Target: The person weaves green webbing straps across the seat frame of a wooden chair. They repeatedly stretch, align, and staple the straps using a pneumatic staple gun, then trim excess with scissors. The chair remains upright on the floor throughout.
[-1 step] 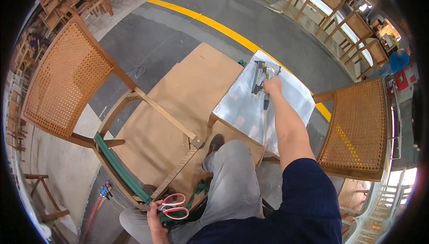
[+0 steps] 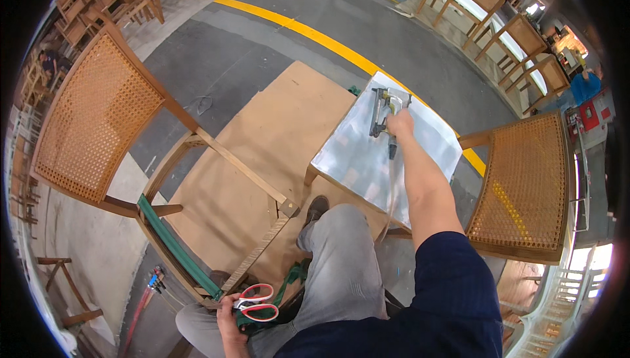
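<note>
My right hand (image 2: 400, 124) is closed around the handle of a pneumatic staple gun (image 2: 377, 114), which rests on the silvery-white covered seat (image 2: 348, 154) of a chair at the right. An air hose runs from the gun toward me over the seat. Low in the view, my left hand (image 2: 228, 325) holds scissors (image 2: 257, 292) with red and white handles by the blade end. It is beside the near corner of an open wooden seat frame (image 2: 243, 172). Green webbing (image 2: 178, 250) lies along that frame's left rail, and more loose green webbing (image 2: 289, 286) bunches near my leg.
Brown cardboard (image 2: 282, 108) covers the floor beneath the chairs. Cane backrests rise at the left (image 2: 98, 118) and right (image 2: 522, 187). An air-line fitting with a red hose (image 2: 141, 302) lies at the lower left. Several more chairs stand beyond the yellow floor line (image 2: 315, 35).
The staple gun's lower end and its hose have shifted very slightly on the seat. Both hands keep their grips.
</note>
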{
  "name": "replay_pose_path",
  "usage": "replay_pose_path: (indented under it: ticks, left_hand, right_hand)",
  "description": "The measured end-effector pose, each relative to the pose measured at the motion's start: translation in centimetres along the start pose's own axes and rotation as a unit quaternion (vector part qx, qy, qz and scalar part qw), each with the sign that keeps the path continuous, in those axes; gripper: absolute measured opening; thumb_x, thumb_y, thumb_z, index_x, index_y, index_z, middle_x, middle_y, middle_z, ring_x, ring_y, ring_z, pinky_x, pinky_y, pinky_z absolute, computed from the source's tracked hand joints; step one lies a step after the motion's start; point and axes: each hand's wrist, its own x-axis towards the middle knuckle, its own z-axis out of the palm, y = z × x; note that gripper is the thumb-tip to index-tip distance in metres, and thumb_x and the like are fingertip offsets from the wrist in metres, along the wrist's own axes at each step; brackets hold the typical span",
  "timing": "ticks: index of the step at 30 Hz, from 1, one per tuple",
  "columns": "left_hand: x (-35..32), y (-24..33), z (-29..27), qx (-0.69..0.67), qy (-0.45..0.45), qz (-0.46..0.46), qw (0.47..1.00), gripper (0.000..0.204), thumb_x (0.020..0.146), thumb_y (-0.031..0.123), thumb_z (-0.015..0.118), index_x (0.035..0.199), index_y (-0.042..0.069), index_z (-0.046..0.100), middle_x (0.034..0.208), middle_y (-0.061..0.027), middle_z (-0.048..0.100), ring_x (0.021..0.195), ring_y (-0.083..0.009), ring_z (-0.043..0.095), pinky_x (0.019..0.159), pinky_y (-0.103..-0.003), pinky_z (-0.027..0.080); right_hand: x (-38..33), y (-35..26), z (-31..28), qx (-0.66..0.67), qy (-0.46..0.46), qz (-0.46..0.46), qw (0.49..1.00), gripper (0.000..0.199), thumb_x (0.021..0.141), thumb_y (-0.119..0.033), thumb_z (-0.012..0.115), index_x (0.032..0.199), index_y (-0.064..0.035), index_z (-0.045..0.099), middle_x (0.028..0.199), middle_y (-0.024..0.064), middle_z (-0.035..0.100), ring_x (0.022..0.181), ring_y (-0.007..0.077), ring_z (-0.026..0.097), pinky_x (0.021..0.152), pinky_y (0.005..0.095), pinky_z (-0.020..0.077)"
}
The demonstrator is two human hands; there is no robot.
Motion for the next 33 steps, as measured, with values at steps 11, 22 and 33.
replay_pose_path:
  ticks: [11,22,33]
  left_hand:
    - [1.4,0.1,0.8,0.041,-0.103,-0.004,0.994,0.035,0.105,0.034,0.066,0.11,0.0,0.071,0.102,-0.0095,0.071,0.088,-0.0195,0.07,0.079,-0.034,0.059]
    - [-0.3,3.9,7.1,0.049,-0.283,0.07,0.955,0.034,0.108,0.031,0.064,0.115,-0.001,0.072,0.106,-0.0077,0.072,0.098,-0.0136,0.066,0.089,-0.031,0.053]
    - [-2.5,7.1,19.8,0.076,-0.341,0.151,0.925,0.028,0.108,0.026,0.065,0.116,0.001,0.074,0.1,-0.0034,0.071,0.093,-0.0122,0.064,0.085,-0.029,0.052]
  right_hand:
    - [-12.8,10.8,-4.2,0.084,-0.065,-0.196,0.975,0.068,0.089,-0.03,0.074,0.144,0.0052,0.057,0.127,0.0289,0.07,0.119,0.0408,0.069,0.103,0.0434,0.0522]
    - [-17.5,12.1,-5.7,-0.052,0.067,-0.204,0.975,0.042,0.095,-0.024,0.071,0.131,-0.0032,0.066,0.116,0.0233,0.069,0.11,0.0395,0.067,0.096,0.0492,0.0527]
    - [-35.8,0.1,-9.2,0.179,-0.285,-0.552,0.763,0.048,0.091,-0.006,0.068,0.139,-0.0112,0.064,0.119,0.013,0.07,0.116,0.0369,0.065,0.097,0.0465,0.0531]
